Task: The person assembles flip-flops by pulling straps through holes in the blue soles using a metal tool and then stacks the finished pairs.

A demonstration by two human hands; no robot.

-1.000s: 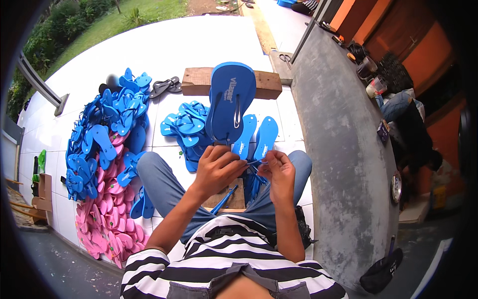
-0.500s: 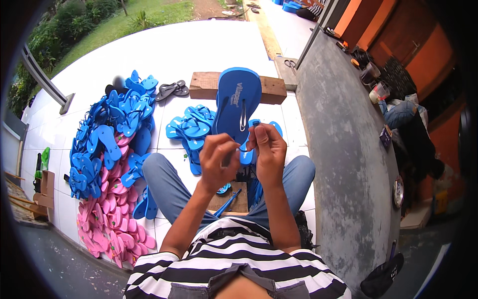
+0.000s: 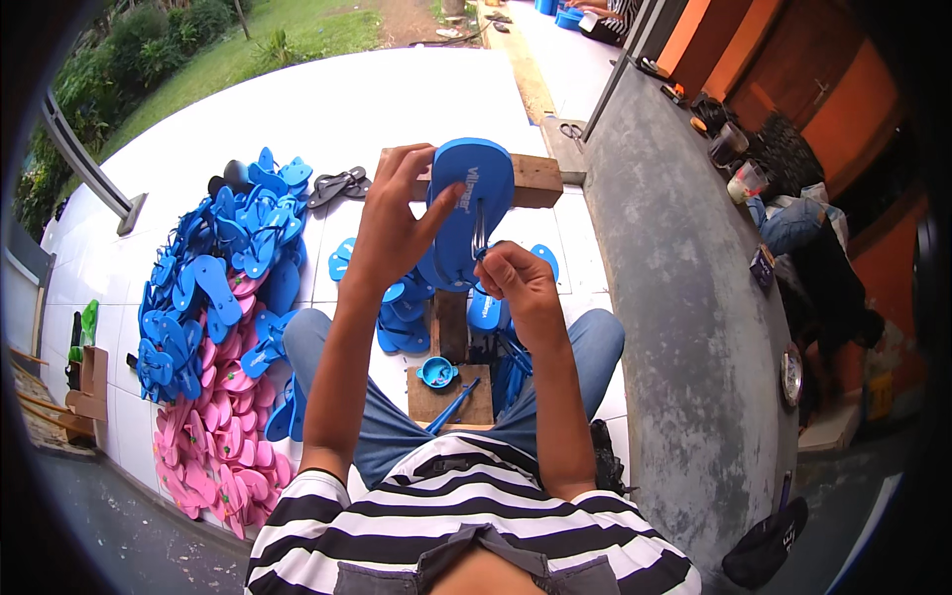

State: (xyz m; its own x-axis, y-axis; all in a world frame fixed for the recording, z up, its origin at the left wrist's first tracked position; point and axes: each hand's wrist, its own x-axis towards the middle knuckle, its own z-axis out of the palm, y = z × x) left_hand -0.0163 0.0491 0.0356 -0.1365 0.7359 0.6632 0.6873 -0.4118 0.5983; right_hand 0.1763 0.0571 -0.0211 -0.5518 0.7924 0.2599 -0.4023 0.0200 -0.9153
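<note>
A blue flip-flop sole (image 3: 464,164) stands upright before me, its face toward me, near a wooden post (image 3: 451,327). Through the sole sticks a thin metal loop (image 3: 481,226). My left hand (image 3: 392,213) grips the sole's left edge, thumb on its face and fingers at the rim. Just below the loop, my right hand (image 3: 523,286) is closed in a pinch on a small blue piece that looks like a strap end; most of it is hidden by the fingers. Between my knees, a small blue bowl (image 3: 436,373) and a blue strap (image 3: 456,405) lie on a wooden board (image 3: 421,399).
Left of me is a large heap of blue flip-flops (image 3: 213,283) and pink flip-flops (image 3: 233,436). More blue flip-flops (image 3: 402,322) lie behind the post. A wooden beam (image 3: 535,181) crosses behind the sole. Dark sandals (image 3: 339,186) and scissors (image 3: 572,132) lie farther off.
My left hand has moved up and left from near my right hand onto the sole's edge. My right hand has moved slightly lower, the blue piece now at the metal loop.
</note>
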